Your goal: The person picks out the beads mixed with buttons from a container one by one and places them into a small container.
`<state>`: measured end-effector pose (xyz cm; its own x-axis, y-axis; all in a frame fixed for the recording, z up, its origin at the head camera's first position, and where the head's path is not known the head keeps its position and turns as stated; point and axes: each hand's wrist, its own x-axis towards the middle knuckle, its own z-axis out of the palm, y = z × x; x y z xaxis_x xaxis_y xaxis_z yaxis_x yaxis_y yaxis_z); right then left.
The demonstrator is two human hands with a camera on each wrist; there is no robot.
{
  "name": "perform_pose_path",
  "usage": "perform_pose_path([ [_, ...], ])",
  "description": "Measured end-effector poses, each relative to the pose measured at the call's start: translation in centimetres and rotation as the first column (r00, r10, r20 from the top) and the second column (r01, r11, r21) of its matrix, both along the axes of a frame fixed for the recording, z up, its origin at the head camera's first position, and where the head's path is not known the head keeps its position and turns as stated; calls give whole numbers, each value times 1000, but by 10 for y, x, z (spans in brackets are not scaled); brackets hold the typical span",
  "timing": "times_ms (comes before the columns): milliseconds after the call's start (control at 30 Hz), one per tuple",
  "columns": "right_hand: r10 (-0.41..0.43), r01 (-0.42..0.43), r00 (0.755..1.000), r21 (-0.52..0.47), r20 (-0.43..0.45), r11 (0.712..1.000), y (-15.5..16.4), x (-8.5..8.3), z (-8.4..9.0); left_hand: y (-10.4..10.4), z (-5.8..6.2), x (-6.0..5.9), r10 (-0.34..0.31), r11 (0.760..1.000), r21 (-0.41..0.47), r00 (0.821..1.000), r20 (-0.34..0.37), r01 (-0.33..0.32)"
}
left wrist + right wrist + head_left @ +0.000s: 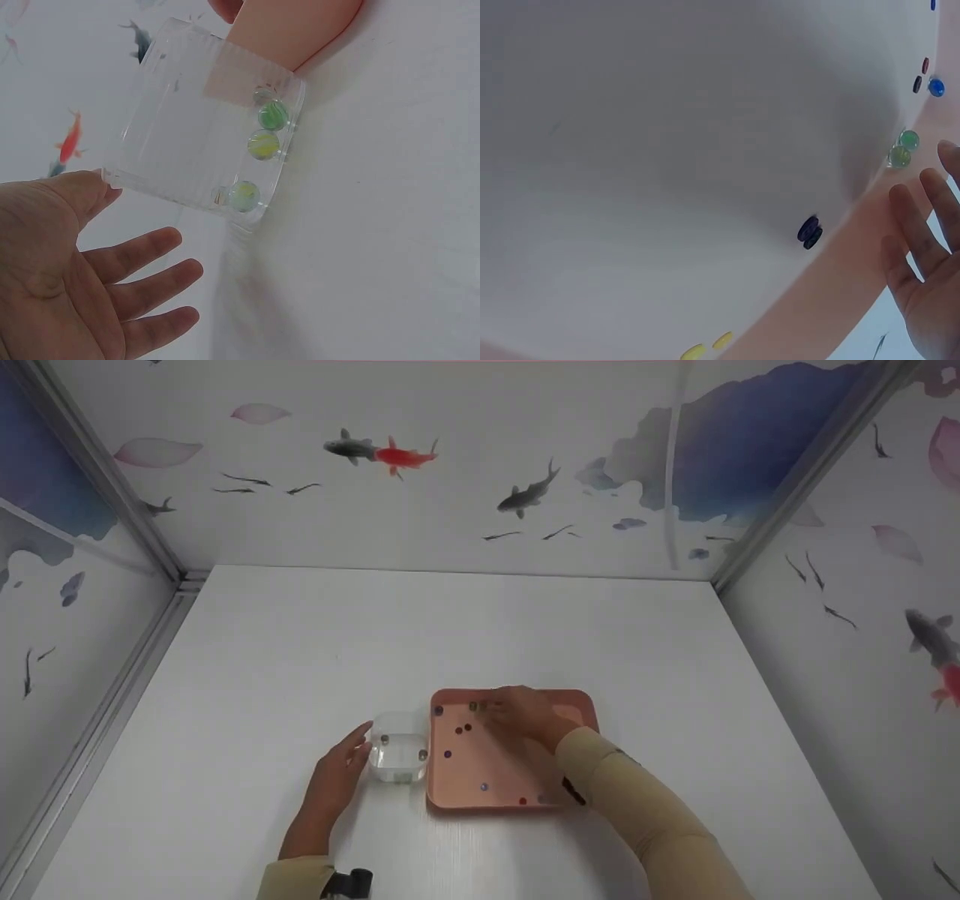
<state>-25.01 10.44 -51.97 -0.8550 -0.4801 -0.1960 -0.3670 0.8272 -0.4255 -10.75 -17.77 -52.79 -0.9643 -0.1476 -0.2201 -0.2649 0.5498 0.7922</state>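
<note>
My left hand [335, 776] is at the left side of a clear plastic container [391, 771], its fingertips right at the rim. In the left wrist view several glass marbles sit in this container, among them a green marble [273, 115] and a yellow marble [263, 145]; the other fingers are spread loosely. Over the far part of a pink tray [461, 781] reaches my right hand [525, 712], fingers extended. Near its fingertips lie two greenish marbles [899, 157], with nothing seen in its grasp.
The tray also has a blue marble [937, 88], dark flat pieces [808, 229], yellow flat pieces [693, 351] and a red piece [523, 801]. It stands right beside the container on a white table [465, 630]. Printed panels [450, 525] enclose the table.
</note>
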Motion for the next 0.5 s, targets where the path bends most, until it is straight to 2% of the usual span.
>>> perform_pose_path([
  [233,37,-35,998,37,-48,999,-5,1,-2,0,1,0,2,1000,-8,1000,3,-2],
  [500,15,-15,1000,21,-2,1000,-8,2,-3,0,2,0,6,1000,-2,1000,5,-6],
])
